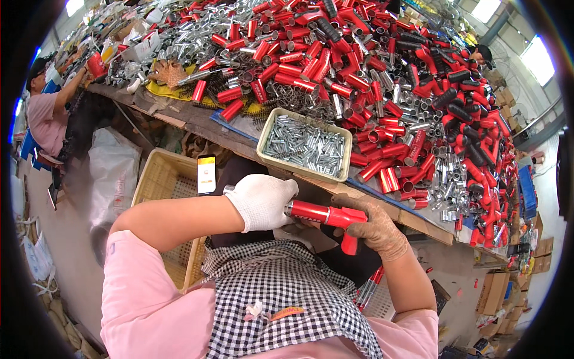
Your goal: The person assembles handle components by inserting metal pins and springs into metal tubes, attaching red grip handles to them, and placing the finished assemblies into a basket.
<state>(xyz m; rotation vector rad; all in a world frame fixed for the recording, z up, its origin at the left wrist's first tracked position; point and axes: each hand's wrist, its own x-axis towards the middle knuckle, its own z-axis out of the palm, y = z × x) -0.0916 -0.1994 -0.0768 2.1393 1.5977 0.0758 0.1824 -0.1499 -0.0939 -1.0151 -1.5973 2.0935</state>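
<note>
A red pistol-shaped hand tool lies almost level above my lap, its tube pointing left with a metal ring at the end. My right hand, in a stained glove, is wrapped round its handle end. At the tube's left end is my left hand in a white knitted glove, its fingers curled. What those fingers grip, if anything, is hidden. Just beyond the hands, a cream tray of small silver metal pins stands at the table's edge.
Red tubes, springs and black-gripped red handles are heaped on the table. A yellow plastic crate stands at my left, with a lit phone at its edge. Another person sits at the far left.
</note>
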